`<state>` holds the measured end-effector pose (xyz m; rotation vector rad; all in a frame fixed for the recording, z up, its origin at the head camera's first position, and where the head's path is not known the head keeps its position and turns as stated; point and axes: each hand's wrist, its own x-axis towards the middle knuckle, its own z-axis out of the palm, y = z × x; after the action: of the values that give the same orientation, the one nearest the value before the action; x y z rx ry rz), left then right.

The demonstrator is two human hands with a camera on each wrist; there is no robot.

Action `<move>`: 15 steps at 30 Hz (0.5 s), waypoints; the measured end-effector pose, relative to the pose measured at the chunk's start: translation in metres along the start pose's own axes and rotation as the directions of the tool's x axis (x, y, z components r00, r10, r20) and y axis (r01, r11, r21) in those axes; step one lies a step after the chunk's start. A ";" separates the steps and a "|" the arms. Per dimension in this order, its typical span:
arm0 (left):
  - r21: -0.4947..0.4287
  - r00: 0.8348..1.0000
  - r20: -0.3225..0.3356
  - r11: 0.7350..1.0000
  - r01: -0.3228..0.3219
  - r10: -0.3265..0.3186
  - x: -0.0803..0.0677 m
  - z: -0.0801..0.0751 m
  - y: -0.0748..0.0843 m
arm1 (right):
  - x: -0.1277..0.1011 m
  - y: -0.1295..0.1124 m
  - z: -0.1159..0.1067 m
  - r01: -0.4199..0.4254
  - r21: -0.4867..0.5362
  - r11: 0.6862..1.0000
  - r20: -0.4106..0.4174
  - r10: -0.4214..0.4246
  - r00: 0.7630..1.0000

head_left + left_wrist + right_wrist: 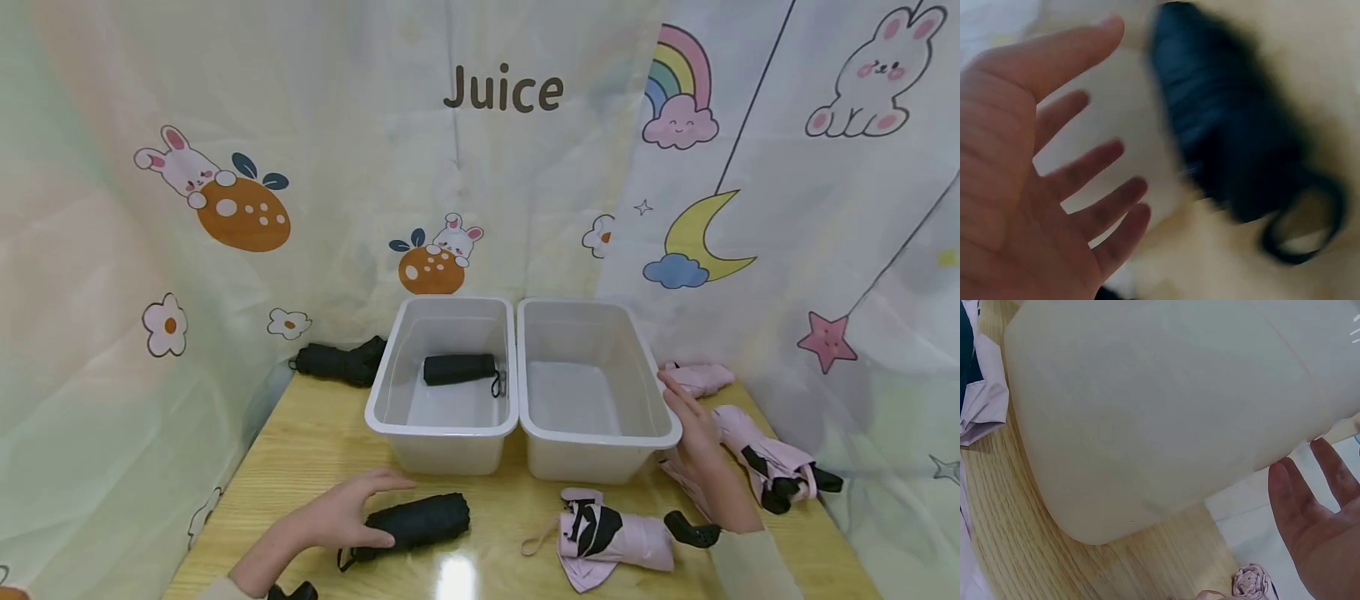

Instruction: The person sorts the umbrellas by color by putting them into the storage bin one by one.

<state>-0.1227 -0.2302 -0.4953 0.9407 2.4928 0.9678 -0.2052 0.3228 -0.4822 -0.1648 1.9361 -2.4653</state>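
Note:
A folded black umbrella point(423, 521) with a wrist loop lies on the table in front of the left bin. Around its near-left end my left hand point(337, 515) is spread, thumb toward the near side. In the left wrist view the umbrella point(1216, 106) is blurred and stands apart from the loosely extended fingers point(1094, 165). At the right bin point(588, 460), my right hand point(697, 437) has its fingers along the outer right side, just by the rim. The right wrist view shows the fingertips point(1280, 472) against the bin's edge, fingers nearly straight.
The left bin point(442, 450) contains another black umbrella point(459, 369). Behind it on the left lies a further black umbrella point(341, 362). A pink umbrella point(618, 540) lies in front of the right bin; other pink umbrellas point(772, 454) lie along the table's right side.

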 end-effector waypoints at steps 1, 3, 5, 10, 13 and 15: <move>0.031 1.000 0.010 1.000 -0.004 0.003 0.001 0.007 -0.003 | 0.000 0.000 0.000 0.009 -0.008 1.000 0.000 -0.009 1.000; 0.100 1.000 0.029 0.995 -0.003 0.000 0.004 0.019 -0.008 | 0.000 0.001 0.000 0.023 -0.012 1.000 0.002 -0.023 1.000; 0.154 0.999 0.052 0.988 -0.013 0.005 0.006 0.029 -0.012 | -0.001 0.002 -0.001 0.027 -0.003 1.000 0.002 -0.027 1.000; 0.280 0.997 0.068 0.959 -0.048 0.031 0.009 0.042 -0.024 | -0.006 0.004 -0.001 0.019 0.018 1.000 -0.001 -0.019 1.000; 0.342 0.997 0.034 0.936 -0.082 0.075 0.009 0.043 -0.028 | -0.005 0.004 0.000 0.021 0.005 1.000 -0.006 -0.021 1.000; 0.365 0.995 0.015 0.926 -0.100 0.101 0.009 0.043 -0.030 | -0.004 0.004 0.000 0.025 -0.001 1.000 0.005 -0.025 1.000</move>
<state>-0.1223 -0.2199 -0.5471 1.1856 2.7048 0.5354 -0.2019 0.3216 -0.4864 -0.1962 1.9451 -2.4768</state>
